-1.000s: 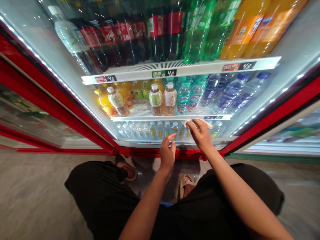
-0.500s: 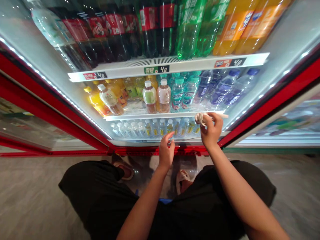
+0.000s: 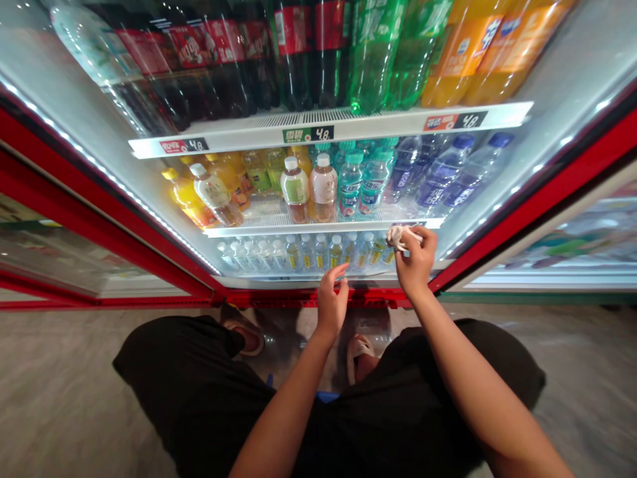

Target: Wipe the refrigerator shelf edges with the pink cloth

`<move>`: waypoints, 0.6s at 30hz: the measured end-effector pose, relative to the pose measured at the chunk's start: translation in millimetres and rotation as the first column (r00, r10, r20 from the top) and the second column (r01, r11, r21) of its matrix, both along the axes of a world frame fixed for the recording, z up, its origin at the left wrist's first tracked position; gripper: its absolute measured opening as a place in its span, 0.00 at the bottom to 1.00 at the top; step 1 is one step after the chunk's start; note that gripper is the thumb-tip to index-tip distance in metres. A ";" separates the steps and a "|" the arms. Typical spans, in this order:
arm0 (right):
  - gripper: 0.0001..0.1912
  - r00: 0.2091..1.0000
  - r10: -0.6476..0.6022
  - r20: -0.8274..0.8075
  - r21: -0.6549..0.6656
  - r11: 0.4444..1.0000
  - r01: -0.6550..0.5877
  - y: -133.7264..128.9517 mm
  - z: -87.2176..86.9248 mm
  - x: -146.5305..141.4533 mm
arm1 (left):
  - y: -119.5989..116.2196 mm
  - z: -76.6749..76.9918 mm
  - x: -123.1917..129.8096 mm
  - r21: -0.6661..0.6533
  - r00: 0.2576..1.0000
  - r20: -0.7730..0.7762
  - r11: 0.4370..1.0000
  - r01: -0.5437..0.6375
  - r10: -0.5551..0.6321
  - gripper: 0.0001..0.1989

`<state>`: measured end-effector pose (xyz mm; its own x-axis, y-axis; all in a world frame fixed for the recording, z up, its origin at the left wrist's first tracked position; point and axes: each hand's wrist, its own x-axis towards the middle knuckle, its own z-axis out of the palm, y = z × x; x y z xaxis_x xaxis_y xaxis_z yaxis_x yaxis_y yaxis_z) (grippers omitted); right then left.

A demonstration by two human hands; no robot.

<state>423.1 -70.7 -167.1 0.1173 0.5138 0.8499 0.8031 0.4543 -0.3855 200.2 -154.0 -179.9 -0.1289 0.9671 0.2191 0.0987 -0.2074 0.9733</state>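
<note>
A crumpled pale cloth point(image 3: 398, 236) is pinched in the fingers of my right hand point(image 3: 417, 262), in front of the right end of the middle shelf's white edge point(image 3: 298, 229). My left hand point(image 3: 332, 299) is raised before the bottom row of small bottles point(image 3: 321, 252), its thumb and fingers apart and nothing between them. Above my hands, the middle shelf bears teal-capped bottles point(image 3: 351, 184), a pink-labelled bottle point(image 3: 324, 188), a green-labelled bottle point(image 3: 295, 189) and blue-capped bottles point(image 3: 444, 171).
Large cola bottles point(image 3: 293, 56), green bottles point(image 3: 375, 56) and orange bottles point(image 3: 460, 56) fill the top shelf. Red frames point(image 3: 537, 202) border the cooler on both sides. My knees and feet are below, on the grey floor point(image 3: 64, 385).
My right hand and the cloth have shifted slightly left along the shelf edge. My left hand stays nearly where it was. The view has moved a little.
</note>
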 end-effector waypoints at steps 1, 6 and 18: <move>0.20 0.999 0.034 0.026 -0.027 0.999 -0.033 0.1 -0.7 -1.9 | 0.3 0.4 0.2 0.000 1.000 -0.002 1.000 0.001 -0.001 0.19; 0.21 0.995 0.087 -0.043 -0.053 0.995 -0.089 1.2 2.5 -7.3 | 3.6 6.0 1.3 0.060 0.998 -0.062 0.998 0.016 -0.012 0.19; 0.13 0.959 -0.058 -0.276 -0.098 0.995 0.032 -0.3 14.9 0.7 | 6.2 27.5 15.2 0.063 0.993 -0.072 0.993 0.097 -0.093 0.20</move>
<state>423.8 -71.0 -152.3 0.3673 0.5769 0.7296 0.6771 0.3719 -0.6350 215.5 -147.8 -152.4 -0.0194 0.9574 0.2881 0.1421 -0.2826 0.9486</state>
